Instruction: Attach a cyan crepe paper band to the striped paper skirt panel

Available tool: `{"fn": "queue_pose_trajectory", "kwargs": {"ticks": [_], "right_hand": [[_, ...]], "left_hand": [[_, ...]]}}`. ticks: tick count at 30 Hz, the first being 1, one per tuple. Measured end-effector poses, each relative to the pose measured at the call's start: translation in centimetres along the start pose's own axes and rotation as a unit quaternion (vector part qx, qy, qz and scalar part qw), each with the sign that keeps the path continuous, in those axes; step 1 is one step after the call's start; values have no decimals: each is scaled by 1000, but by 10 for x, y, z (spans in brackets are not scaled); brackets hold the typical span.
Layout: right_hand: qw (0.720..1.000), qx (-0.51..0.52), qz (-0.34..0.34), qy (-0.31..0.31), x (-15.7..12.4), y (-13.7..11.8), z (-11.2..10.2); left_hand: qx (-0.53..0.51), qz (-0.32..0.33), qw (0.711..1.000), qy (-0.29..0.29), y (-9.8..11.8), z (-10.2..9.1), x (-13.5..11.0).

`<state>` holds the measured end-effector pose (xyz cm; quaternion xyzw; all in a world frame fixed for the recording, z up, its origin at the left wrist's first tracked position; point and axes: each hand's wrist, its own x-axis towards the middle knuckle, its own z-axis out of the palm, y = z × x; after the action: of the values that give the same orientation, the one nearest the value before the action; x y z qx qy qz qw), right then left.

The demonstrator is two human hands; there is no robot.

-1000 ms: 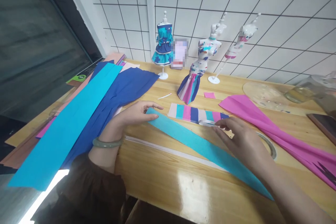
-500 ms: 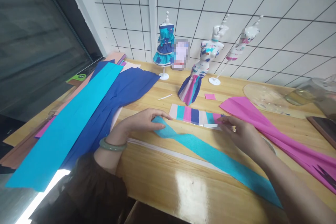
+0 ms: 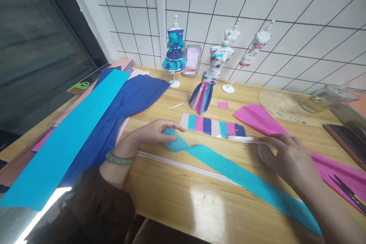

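My left hand (image 3: pixel 153 132) holds the end of a long teal crepe paper strip (image 3: pixel 228 166) between thumb and fingers. This strip twists once near that hand and runs down to the right, passing under my right forearm. Farther right, my right hand (image 3: pixel 290 156) pinches a narrow white tape (image 3: pixel 241 139), whose other end lies along the lower edge of a multicoloured striped strip (image 3: pixel 207 126). A pale tape roll (image 3: pixel 263 157) shows partly beneath the right fingers. The striped strip lies flat, with pink, teal, magenta and navy bands.
Behind stand a dressed doll mannequin (image 3: pixel 175 49), another in a striped skirt (image 3: pixel 201 97) and a third mannequin (image 3: pixel 254 47). Blue paper (image 3: pixel 134 93) and bright cyan paper (image 3: pixel 68 133) lie left. Magenta paper (image 3: pixel 257 116), scissors (image 3: pixel 347 192), a phone (image 3: pixel 347 145) and a glass pot (image 3: pixel 323 97) are right.
My right hand has moved right, away from the striped strip, and more of the white tape shows between them. My left hand keeps its hold on the teal strip. The view has shifted slightly.
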<state>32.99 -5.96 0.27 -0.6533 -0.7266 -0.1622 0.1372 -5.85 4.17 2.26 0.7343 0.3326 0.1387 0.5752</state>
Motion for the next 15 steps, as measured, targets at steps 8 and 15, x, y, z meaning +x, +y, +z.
{"fn": "queue_pose_trajectory", "kwargs": {"ticks": [8, 15], "right_hand": [[910, 391, 5, -140, 29, -117, -30], [719, 588, 33, -367, 52, -135, -9]], "left_hand": [[-56, 42, 995, 69, 7, 0, -7], [-140, 25, 986, 82, 0, -3, -2]]}}
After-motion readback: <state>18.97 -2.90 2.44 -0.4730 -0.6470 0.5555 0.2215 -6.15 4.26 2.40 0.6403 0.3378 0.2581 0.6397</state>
